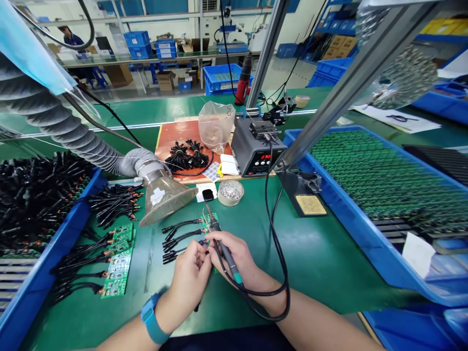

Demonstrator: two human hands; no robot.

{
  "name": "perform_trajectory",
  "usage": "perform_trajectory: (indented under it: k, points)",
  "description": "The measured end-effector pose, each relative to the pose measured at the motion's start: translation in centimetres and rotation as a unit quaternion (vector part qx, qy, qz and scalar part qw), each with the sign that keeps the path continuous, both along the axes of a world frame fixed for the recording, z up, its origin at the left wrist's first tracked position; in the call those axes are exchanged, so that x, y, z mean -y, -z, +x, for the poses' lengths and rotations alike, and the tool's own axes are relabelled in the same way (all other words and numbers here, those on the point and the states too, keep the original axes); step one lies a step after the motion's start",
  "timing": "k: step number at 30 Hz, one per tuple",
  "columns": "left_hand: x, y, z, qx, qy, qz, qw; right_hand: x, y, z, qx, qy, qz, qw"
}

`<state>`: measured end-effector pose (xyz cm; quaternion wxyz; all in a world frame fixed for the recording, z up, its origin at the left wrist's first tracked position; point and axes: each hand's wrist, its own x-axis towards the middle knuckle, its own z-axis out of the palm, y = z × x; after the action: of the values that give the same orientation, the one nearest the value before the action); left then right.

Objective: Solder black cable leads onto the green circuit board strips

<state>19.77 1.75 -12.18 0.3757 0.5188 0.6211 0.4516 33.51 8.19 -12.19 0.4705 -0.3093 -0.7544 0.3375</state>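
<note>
My right hand (243, 258) is closed round a soldering iron (229, 261) with a grey and teal handle. Its metal tip points away from me, over a green circuit board (215, 219) that my hands partly cover. Several short black cables (182, 237) reach out from the board's left side. Right beside the other hand, my left hand (190, 273) pinches a black cable at its thin wire ends, close to the board. Most of that cable is hidden; a dark end shows below the palm.
Finished-looking boards with cables (119, 265) lie left, near a blue bin (87, 197) of black cables. A fume hose nozzle (161, 192), round tin (230, 193), soldering station (256, 148) and iron stand (305, 197) stand beyond. A blue tray (351, 248) of boards is right.
</note>
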Motion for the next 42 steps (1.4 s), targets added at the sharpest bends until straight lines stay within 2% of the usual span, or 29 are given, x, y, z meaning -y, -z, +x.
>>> perform_trajectory:
  k: [2,5,8,14,22,26,32,38,42]
  points:
    - [0.1,0.1,0.0,-0.048,-0.001,0.029,0.998,0.1,0.2,-0.1,0.0,-0.004,-0.005,1.0]
    - [0.3,0.4,-0.1,-0.093,-0.002,0.051,0.994,0.2,0.3,-0.2,0.007,-0.001,-0.064,0.998]
    - [0.2,0.5,-0.2,-0.089,-0.002,0.055,0.994,0.1,0.0,-0.1,0.011,0.004,-0.128,0.992]
    - [0.1,0.3,-0.3,-0.111,-0.005,0.098,0.989,-0.2,-1.0,0.6,-0.011,-0.023,-0.177,0.984]
    - [0.1,-0.1,-0.5,-0.104,0.012,0.135,0.985,-0.4,-1.9,0.9,-0.061,-0.056,-0.32,0.944]
    - [0.2,-0.2,-0.4,-0.068,0.011,0.091,0.993,-0.3,-1.9,0.9,-0.075,-0.052,-0.327,0.941]
    - [0.1,-0.5,0.0,0.086,0.019,0.014,0.996,0.0,-2.6,0.7,-0.064,-0.045,-0.318,0.945]
    - [-0.1,-0.7,0.1,0.133,-0.004,-0.021,0.991,-0.1,-2.6,0.9,-0.051,-0.038,-0.306,0.95]
    - [-0.3,-1.1,-0.3,0.193,0.037,-0.068,0.978,-0.1,-2.4,1.1,-0.059,-0.058,-0.289,0.954]
